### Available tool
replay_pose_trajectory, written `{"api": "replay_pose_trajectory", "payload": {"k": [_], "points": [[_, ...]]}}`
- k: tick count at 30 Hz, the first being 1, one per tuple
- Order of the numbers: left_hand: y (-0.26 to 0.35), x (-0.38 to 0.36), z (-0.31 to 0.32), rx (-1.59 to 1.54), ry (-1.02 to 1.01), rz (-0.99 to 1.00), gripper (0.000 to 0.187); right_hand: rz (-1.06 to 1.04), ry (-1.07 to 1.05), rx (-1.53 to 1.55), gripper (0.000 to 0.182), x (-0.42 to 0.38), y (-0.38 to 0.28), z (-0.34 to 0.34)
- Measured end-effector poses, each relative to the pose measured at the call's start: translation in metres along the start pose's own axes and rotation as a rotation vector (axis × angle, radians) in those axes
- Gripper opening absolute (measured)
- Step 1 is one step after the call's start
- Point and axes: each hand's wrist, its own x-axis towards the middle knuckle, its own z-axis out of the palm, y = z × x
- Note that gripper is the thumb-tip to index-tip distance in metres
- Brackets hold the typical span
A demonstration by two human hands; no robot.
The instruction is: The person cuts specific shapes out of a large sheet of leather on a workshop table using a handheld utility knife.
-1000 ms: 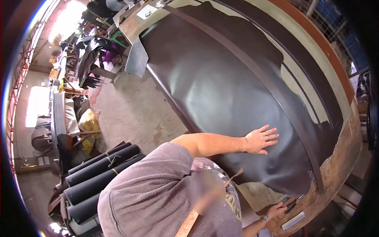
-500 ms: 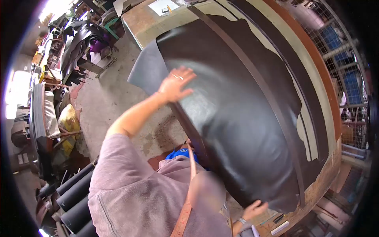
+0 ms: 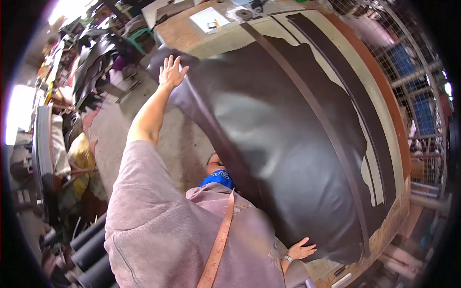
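Note:
A large dark brown leather hide [image 3: 288,139] lies across the table, and its near left part hangs over the edge. My left hand [image 3: 172,73] is open with fingers spread, palm down on the hide's far left corner. At the lower right, my right hand [image 3: 300,249] rests open against the hide's near edge, a watch on its wrist. A long brown leather strip [image 3: 307,91] runs over the hide. An orange measuring tape [image 3: 221,245] hangs down my chest.
Another dark strip [image 3: 345,86] lies along the table's far side. White paper [image 3: 201,19] and a tape roll [image 3: 244,14] sit at the back. Wire mesh [image 3: 413,72] stands at right. Leather pieces [image 3: 96,67] are piled at left; dark rolls [image 3: 91,259] lie lower left.
My left hand has moved up and left to the hide's corner. The corner flap that showed its grey underside now shows dark brown. My right hand now lies flatter at the hide's edge.

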Motion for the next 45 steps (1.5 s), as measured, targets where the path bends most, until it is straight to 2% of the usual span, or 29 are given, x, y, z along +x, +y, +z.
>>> {"api": "replay_pose_trajectory", "payload": {"k": [2,3,4,5,6,7,9,12,15,16,19,22,25,28,31,35,36,43,45], "points": [[0.009,0.016,0.015,-0.090,0.082,0.152,0.075,0.270,0.046,-0.036,0.099,-0.015,-0.001,0.013],[0.014,0.022,0.015,-0.071,0.097,0.254,0.072,0.443,0.078,-0.073,0.118,-0.023,-0.004,0.018],[0.023,0.030,0.018,-0.067,0.115,0.375,0.070,0.660,0.128,0.154,0.132,-0.031,-0.009,0.021],[0.026,0.038,0.028,-0.077,0.114,0.485,0.066,0.971,0.120,0.362,0.141,-0.036,0.000,0.046],[0.029,0.043,0.036,-0.193,0.149,0.537,0.062,1.154,-0.068,0.845,0.140,-0.046,-0.011,0.039],[0.034,0.047,0.033,-0.224,0.179,0.576,0.057,1.119,-0.194,1.307,0.131,-0.068,-0.031,0.035],[0.053,0.052,-0.001,-0.210,0.060,0.567,0.047,1.064,-0.265,1.486,0.122,-0.077,-0.053,0.031],[0.047,0.083,0.007,-0.214,-0.038,0.577,0.049,1.019,-0.043,1.326,0.105,-0.086,-0.084,0.030],[0.046,0.107,0.013,-0.216,-0.113,0.571,0.057,1.306,-0.123,0.835,0.089,-0.092,-0.101,0.004],[0.046,0.110,0.013,-0.237,-0.106,0.563,0.060,1.245,0.090,1.027,0.075,-0.099,-0.110,0.010],[0.030,0.125,0.018,-0.241,-0.097,0.518,0.064,1.129,0.099,1.120,0.068,-0.116,-0.115,0.012],[0.013,0.154,0.017,-0.204,-0.080,0.507,0.066,1.146,0.018,1.248,0.060,-0.138,-0.137,0.017],[0.004,0.168,0.017,-0.153,-0.101,0.504,0.068,1.162,-0.075,1.190,0.053,-0.149,-0.138,0.023],[-0.007,0.182,0.017,-0.175,-0.192,0.427,0.069,1.083,-0.037,1.304,0.045,-0.162,-0.144,0.024],[-0.011,0.186,0.020,-0.234,-0.229,0.446,0.070,0.998,0.014,1.470,0.042,-0.177,-0.156,0.015],[-0.015,0.189,0.017,-0.297,-0.296,0.465,0.068,0.898,-0.057,1.566,0.043,-0.177,-0.136,0.022],[-0.017,0.189,0.019,-0.305,-0.291,0.479,0.067,0.980,-0.077,1.501,0.043,-0.174,-0.132,0.018],[-0.027,0.190,0.030,-0.386,-0.340,0.471,0.067,0.850,0.064,1.555,0.043,-0.177,-0.143,0.010],[-0.030,0.191,0.033,-0.419,-0.334,0.463,0.065,0.943,0.002,1.457,0.044,-0.171,-0.135,0.012]]}}
